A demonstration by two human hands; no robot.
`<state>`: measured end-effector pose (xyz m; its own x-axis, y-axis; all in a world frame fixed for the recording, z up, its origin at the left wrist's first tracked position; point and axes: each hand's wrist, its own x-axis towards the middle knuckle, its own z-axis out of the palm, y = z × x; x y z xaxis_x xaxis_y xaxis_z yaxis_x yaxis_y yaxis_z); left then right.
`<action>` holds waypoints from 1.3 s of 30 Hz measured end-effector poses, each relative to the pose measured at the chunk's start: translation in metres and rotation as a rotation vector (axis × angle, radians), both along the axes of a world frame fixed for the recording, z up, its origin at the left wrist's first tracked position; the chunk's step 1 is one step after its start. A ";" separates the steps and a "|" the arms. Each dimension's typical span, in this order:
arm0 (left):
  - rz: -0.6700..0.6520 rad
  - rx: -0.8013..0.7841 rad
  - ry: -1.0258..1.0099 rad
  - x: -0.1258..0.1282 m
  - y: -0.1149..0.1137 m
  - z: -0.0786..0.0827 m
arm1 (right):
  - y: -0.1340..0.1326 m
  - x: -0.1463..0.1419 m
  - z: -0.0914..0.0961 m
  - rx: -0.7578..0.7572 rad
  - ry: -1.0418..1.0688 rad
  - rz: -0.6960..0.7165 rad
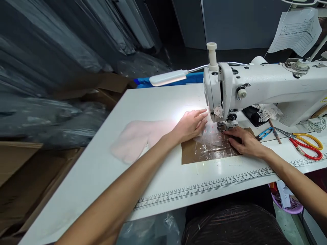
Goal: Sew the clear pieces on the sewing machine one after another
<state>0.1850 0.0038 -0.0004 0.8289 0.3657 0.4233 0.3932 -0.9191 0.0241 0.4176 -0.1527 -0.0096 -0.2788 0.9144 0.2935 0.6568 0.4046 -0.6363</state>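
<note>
A sheer, whitish piece of fabric (211, 136) with small red marks lies under the needle area of a white sewing machine (265, 81). My left hand (190, 125) rests flat to its left, fingers stretched toward the machine head. Close to the presser foot (221, 126), my right hand (244, 140) lies on the fabric's right side and the brown plate (196, 154), thumb apart from the fingers. Nothing shows gripped in either hand. A pale pink sheer piece of fabric (135, 137) spreads over the table left of my left arm, which partly covers it.
Right of the machine bed lie blue thread snips (265, 133) and scissors (308, 143) with red and yellow handles. A ruler strip (204, 189) runs along the table's front edge. A lamp (168, 78) shines from behind. Cardboard boxes (30, 177) stand at left.
</note>
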 end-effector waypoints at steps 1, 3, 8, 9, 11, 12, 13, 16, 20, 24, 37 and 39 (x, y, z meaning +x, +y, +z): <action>-0.020 -0.003 -0.019 -0.001 -0.008 0.001 | 0.001 0.002 0.000 -0.018 0.033 -0.013; -0.108 -0.032 -0.039 -0.002 -0.027 0.002 | 0.004 0.005 0.004 -0.078 0.071 -0.047; -0.279 -0.175 -0.052 -0.003 -0.061 0.003 | 0.017 0.007 0.028 -0.309 -0.030 -0.015; -0.281 -0.197 -0.056 -0.003 -0.063 0.002 | 0.020 0.007 0.033 -0.336 -0.055 0.005; -0.268 -0.222 -0.078 -0.002 -0.063 -0.001 | 0.025 0.004 0.037 -0.345 -0.097 0.006; -0.259 -0.227 -0.094 -0.001 -0.063 -0.002 | 0.026 0.003 0.037 -0.331 -0.110 -0.018; -0.252 -0.231 -0.110 -0.001 -0.063 -0.004 | 0.027 0.002 0.034 -0.307 -0.114 -0.056; -0.240 -0.247 -0.135 0.000 -0.063 -0.006 | 0.022 -0.002 0.020 -0.213 -0.091 -0.145; -0.177 -0.220 -0.181 0.001 -0.067 -0.007 | 0.016 -0.001 0.006 -0.067 -0.029 -0.085; -0.128 -0.100 -0.276 0.004 -0.070 -0.006 | 0.015 0.000 0.003 0.002 -0.032 -0.093; -0.256 -0.002 -0.204 0.007 -0.070 -0.012 | 0.013 0.001 -0.006 0.103 -0.275 0.010; -0.263 -0.023 -0.209 0.007 -0.070 -0.011 | 0.014 0.001 -0.006 0.111 -0.270 0.019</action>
